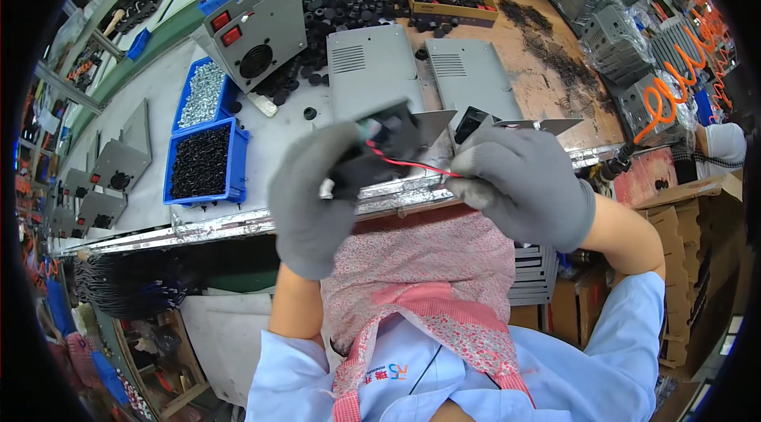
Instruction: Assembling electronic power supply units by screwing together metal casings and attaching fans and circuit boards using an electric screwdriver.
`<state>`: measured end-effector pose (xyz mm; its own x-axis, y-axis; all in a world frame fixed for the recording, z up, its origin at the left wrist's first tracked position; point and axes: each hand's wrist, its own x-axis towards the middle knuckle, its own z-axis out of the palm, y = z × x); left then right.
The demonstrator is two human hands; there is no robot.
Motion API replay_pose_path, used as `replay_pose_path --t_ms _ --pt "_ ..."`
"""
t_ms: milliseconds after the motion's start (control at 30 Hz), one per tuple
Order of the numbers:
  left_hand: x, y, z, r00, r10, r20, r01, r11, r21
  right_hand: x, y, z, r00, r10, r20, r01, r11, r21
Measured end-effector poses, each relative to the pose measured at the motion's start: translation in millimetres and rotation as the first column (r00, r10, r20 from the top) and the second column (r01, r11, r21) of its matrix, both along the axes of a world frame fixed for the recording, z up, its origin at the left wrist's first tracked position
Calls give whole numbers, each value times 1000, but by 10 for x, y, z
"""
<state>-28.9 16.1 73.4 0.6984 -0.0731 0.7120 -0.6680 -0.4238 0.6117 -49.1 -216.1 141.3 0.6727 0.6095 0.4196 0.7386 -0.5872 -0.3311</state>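
Observation:
My left hand [309,200], in a grey glove, is closed around a small black cooling fan [392,135], blurred by motion. A red and black wire pair [408,163] runs from the fan to my right hand [523,184], gloved alike. Its fingers pinch the wires, and their far end is hidden. Both hands are above the table's near edge. Behind them lie two bent grey metal panels with slotted vents, a left panel [372,69] and a right panel [469,77]. A black square part [473,122], partly hidden by my right hand, rests at the right panel's near end.
Blue bins hold black screws [200,162] and silver fasteners [202,95] at left. A grey housing [258,42] with red switches stands behind them, near loose black caps [349,6]. A carton of red-black switches [452,0] is at the back. An orange coiled hose [666,101] hangs right.

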Motion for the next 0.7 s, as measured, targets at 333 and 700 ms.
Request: replay_pose_path --t_ms 333,700 --pt "979 431 -74 951 -189 -245 285 844 455 212 525 -426 480 98 -872 413 852 322" --pt "1286 420 -330 570 -338 -749 689 694 211 -135 -108 -490 866 -39 -499 316 816 485"
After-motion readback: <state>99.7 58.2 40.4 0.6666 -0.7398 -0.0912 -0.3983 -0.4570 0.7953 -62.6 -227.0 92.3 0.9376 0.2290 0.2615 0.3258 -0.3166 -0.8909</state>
